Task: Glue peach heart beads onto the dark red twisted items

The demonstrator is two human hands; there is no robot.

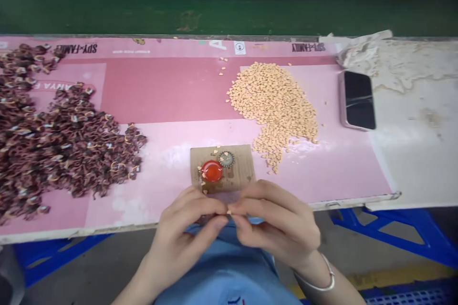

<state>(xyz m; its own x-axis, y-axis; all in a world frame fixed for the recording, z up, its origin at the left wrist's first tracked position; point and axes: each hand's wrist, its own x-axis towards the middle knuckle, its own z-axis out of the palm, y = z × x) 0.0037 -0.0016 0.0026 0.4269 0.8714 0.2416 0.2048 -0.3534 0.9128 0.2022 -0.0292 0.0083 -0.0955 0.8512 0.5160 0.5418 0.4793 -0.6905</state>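
Observation:
My left hand [191, 226] and my right hand [281, 221] meet fingertip to fingertip at the table's front edge, both closed in a pinch. A small tan piece [229, 212] shows at the right thumb and fingertip. Whatever the left fingers grip is hidden; a bit of something dark shows below them. Just beyond the hands lies a cardboard piece [239, 171], bearing a round red dish [211, 170] and a crimped metal bottle cap [226, 158]. Several loose tan pieces lie around these two.
A heap of tan pieces [275, 100] spreads to the right of centre. Small dark maroon items [82, 147] are piled at left. A phone [358, 100] and crumpled white plastic [361, 52] lie at right. The pink-covered table [168, 90] ends against a green surface [229, 5].

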